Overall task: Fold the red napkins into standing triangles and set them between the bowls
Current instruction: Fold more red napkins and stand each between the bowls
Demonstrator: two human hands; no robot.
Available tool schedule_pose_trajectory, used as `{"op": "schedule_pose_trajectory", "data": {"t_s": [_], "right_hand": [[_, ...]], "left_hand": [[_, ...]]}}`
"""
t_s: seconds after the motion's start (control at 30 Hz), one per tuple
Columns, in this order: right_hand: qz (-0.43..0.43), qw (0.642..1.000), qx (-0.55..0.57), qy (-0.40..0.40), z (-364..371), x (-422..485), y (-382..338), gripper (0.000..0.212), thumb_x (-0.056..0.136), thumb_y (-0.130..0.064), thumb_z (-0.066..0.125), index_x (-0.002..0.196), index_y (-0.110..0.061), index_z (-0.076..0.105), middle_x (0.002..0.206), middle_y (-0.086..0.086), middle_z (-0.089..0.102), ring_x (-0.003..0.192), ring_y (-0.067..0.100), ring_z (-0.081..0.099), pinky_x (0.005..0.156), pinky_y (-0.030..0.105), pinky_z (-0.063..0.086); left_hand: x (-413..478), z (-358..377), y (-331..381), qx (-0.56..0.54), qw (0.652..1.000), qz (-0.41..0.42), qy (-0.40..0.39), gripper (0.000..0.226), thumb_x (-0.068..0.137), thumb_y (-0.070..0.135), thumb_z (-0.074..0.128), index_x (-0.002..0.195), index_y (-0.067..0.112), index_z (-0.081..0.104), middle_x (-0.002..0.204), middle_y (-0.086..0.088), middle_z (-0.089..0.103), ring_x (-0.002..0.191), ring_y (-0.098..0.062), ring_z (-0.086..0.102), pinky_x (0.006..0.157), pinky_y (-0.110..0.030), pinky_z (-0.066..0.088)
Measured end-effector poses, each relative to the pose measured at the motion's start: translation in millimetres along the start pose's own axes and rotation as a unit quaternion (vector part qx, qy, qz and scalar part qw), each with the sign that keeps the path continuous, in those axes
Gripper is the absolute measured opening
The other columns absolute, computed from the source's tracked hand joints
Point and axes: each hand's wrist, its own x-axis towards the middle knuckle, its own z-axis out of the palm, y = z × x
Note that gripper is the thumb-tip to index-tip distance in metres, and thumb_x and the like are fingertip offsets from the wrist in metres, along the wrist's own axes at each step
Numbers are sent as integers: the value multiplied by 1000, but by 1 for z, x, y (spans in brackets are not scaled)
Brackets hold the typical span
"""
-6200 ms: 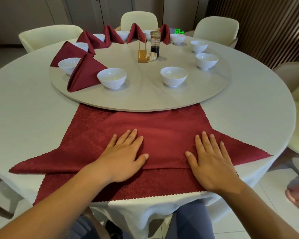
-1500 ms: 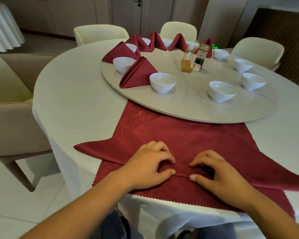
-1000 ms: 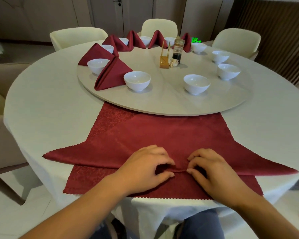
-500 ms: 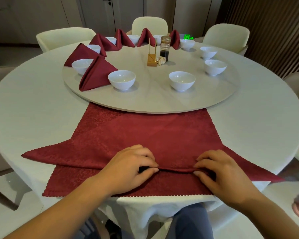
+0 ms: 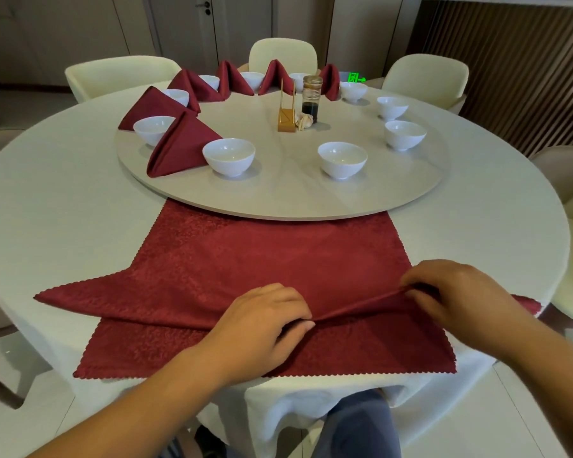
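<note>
While the red napkin (image 5: 272, 259) is lying on the surface (image 5: 63, 209) just in front of the turntable (image 5: 278, 196), your left hand (image 5: 262, 325) is pinching its folded edge and your right hand (image 5: 460, 292) is pinching the same fold and holding it raised, each grip curled tight. Folded napkins (image 5: 182, 147) are standing between bowls (image 5: 229, 155) on the turntable's left side.
</note>
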Motion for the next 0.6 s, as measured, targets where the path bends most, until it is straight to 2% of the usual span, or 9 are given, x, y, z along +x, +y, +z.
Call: {"op": "schedule_pose_trajectory", "data": {"t_s": [0.07,0.17,0.3,0.33,0.4,0.47,0.53,0.6], "right_hand": [[37,999,-4,-28,-13,3,11,30,88,-15,70,86,-45,64,82,-32,62,79,-3,60,70,20,45],[65,997,7,-31,-32,8,18,25,86,-20,73,79,-43,66,84,-33,65,85,-7,61,71,22,48],[97,994,60,-1,-50,24,22,15,80,-28,82,71,-33,71,71,-20,68,73,2,64,65,29,52],[103,991,84,-4,-53,28,24,16,80,-26,83,70,-32,72,71,-17,69,71,3,65,65,27,54],[105,985,134,-32,-57,39,28,21,81,-16,82,71,-32,74,74,-13,73,72,4,67,67,19,54],[114,974,190,-50,-53,52,29,24,83,-8,79,76,-31,76,80,-7,76,77,8,71,72,18,55],[131,957,257,-41,-43,68,25,18,84,-7,78,84,-24,78,84,-1,77,81,14,72,80,28,57],[155,935,320,-18,-28,85,18,12,83,-8,79,91,-16,76,84,2,77,81,18,72,83,37,57]], "left_hand": [[-5,-3,2,-22,1000,-12,-18,21,104,41,49,100,30,67,108,18,65,101,-2,59,89,-30,50],[-11,-9,9,-66,996,-14,-54,19,103,40,50,93,29,62,105,14,66,101,-6,62,90,-32,49],[-23,-17,16,-149,987,-25,-62,21,96,27,58,77,26,49,76,9,54,72,-15,55,67,-35,48],[-26,-18,16,-159,985,-27,-61,24,94,24,59,75,27,46,72,9,50,67,-15,51,68,-37,48],[-32,-19,14,-170,983,-29,-55,28,90,20,62,74,30,41,67,11,44,65,-12,48,86,-38,52],[-35,-19,11,-185,981,-38,-52,30,88,19,62,73,31,39,66,11,42,64,-10,47,107,-33,45],[-36,-20,8,-198,978,-45,-54,31,86,18,63,72,31,38,65,11,40,62,-9,44,113,-32,40],[-36,-22,6,-210,975,-44,-64,32,86,17,64,70,28,39,65,10,42,64,-8,45,107,-39,46]]}}
